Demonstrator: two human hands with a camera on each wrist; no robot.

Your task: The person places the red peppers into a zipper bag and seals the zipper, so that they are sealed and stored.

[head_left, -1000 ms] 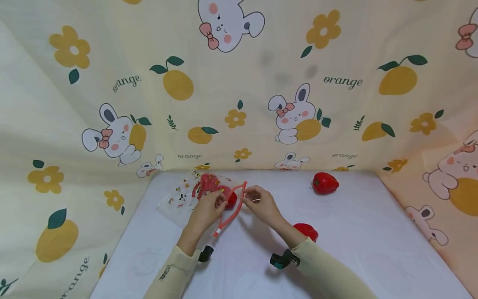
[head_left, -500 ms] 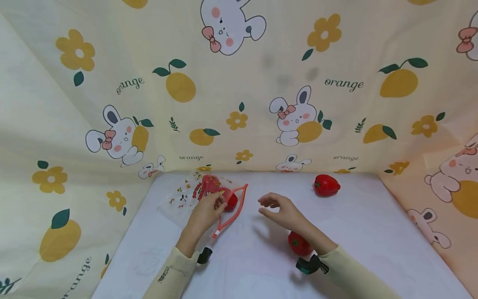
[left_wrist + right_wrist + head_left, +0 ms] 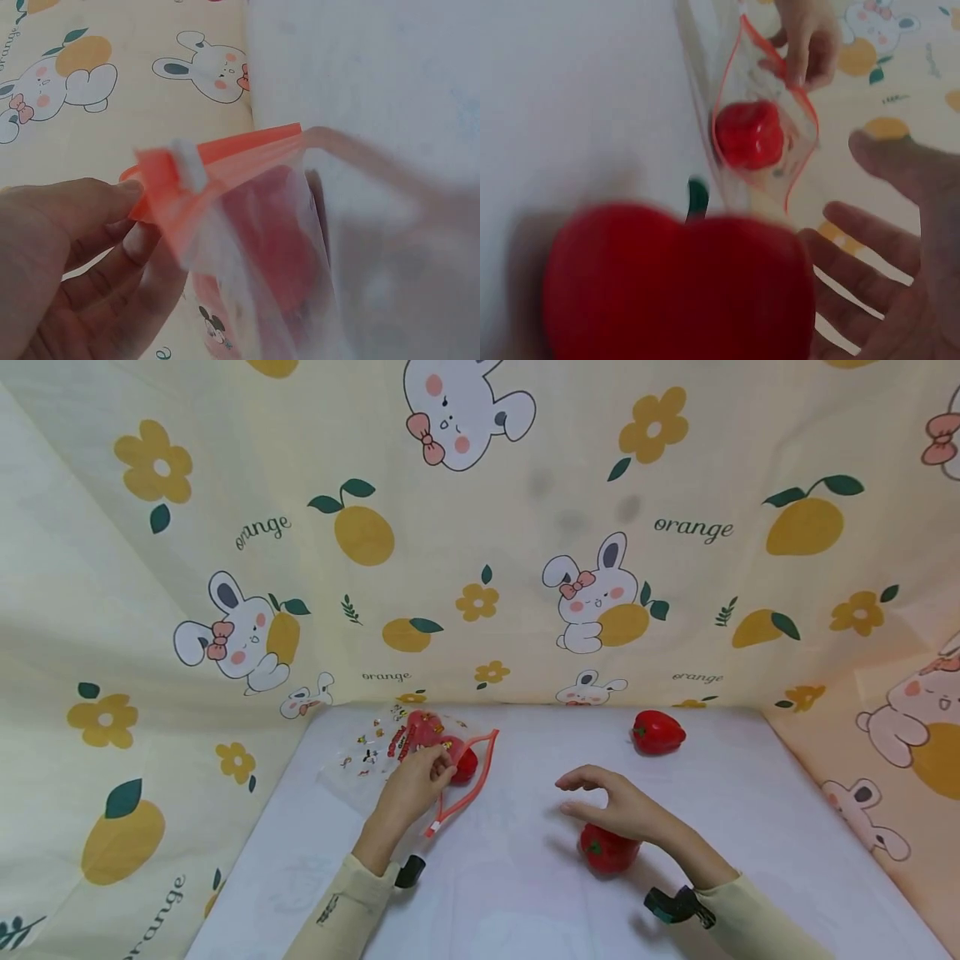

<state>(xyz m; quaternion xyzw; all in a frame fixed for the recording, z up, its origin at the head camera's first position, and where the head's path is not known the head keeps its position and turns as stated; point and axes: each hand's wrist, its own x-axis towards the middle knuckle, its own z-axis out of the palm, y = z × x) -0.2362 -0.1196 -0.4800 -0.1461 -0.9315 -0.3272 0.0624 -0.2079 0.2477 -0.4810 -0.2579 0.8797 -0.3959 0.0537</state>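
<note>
My left hand (image 3: 414,783) pinches the orange-red zip edge (image 3: 247,146) of a clear printed zip bag (image 3: 352,785) between thumb and fingers. The bag lies on its side, its mouth gaping to the right. Red bell peppers are inside; one pepper (image 3: 750,136) shows through the mouth. My right hand (image 3: 621,802) holds nothing, its fingers spread in a loose curve. Just below it, partly covered by it in the head view, a red bell pepper (image 3: 606,852) with a green stem lies on the table. That pepper (image 3: 679,289) looms large in the right wrist view.
Another red bell pepper (image 3: 658,732) lies at the back right of the white table (image 3: 510,893). A cream cloth (image 3: 480,527) printed with rabbits and oranges hangs behind and at both sides. Dark wrist cameras sit on both sleeves.
My right hand has let go of the bag's edge and moved right and nearer to me, over to the near pepper. My left hand stays at the bag.
</note>
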